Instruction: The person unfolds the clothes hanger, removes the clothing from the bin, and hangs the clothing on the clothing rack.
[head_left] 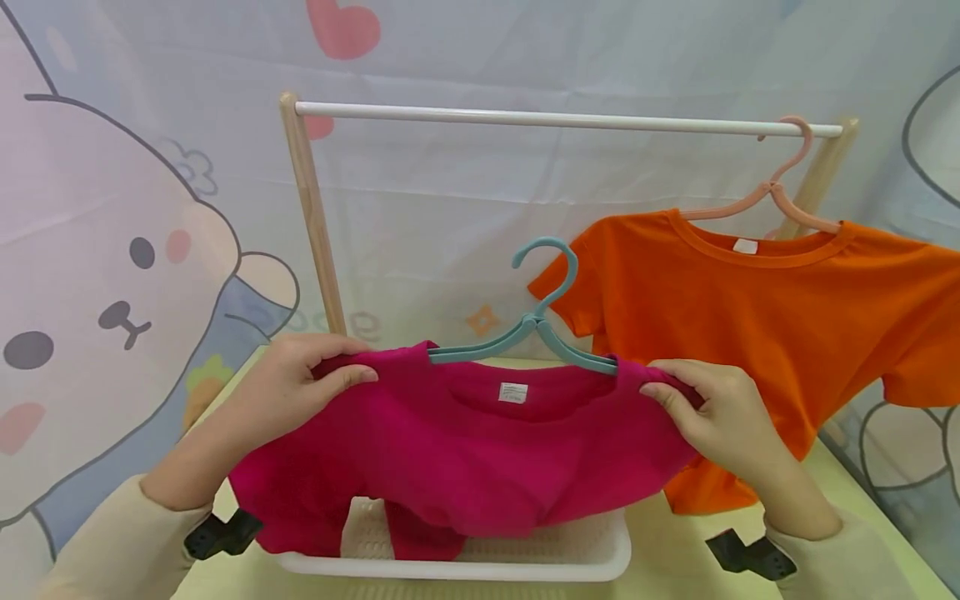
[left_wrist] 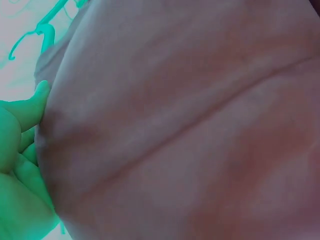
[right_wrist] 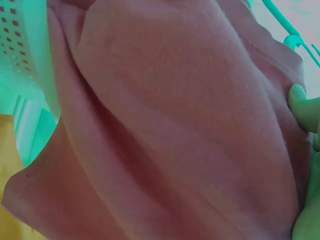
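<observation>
A magenta T-shirt (head_left: 480,450) is stretched between both hands, with a blue-green hanger (head_left: 534,321) inside its neckline and the hook pointing up. My left hand (head_left: 300,387) pinches one shoulder, thumb in front and fingers behind the cloth. The other shoulder is pinched by my right hand (head_left: 716,408) in the same way. In the left wrist view the shirt (left_wrist: 175,125) fills most of the picture, beside the left thumb. The right wrist view shows its folds (right_wrist: 165,120) hanging next to the right thumb. The lower part of the shirt droops over a white basket (head_left: 450,571).
Behind stands a rack with a white rod (head_left: 525,118) and wooden posts (head_left: 311,208). An orange T-shirt (head_left: 720,308) hangs from the rod's right end on a pink hanger (head_left: 780,187). A pale yellow tabletop (head_left: 652,558) lies below, and a printed cloth (head_left: 450,50) forms the backdrop.
</observation>
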